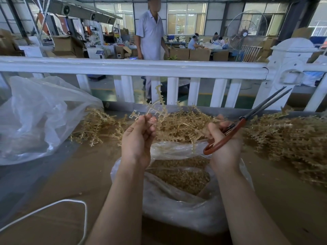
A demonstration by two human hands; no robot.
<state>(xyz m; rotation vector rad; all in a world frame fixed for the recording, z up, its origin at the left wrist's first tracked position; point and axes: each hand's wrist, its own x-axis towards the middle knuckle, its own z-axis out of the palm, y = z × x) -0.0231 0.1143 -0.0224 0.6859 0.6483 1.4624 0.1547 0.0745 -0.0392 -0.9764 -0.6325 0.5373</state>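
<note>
A pale tan, translucent plastic sprig (153, 106) with many short knobbed side stubs stands roughly upright, pinched at its base by the fingertips of the left hand (137, 138) and rising above it. A pair of scissors (243, 120) with reddish-brown loop handles is gripped in the right hand (225, 144). Its long dark blades, slightly parted, slant up and away to the right of both hands.

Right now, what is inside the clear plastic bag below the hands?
The clear plastic bag holds small tan plastic pieces; its bottom is hidden by crumpled film.
</note>
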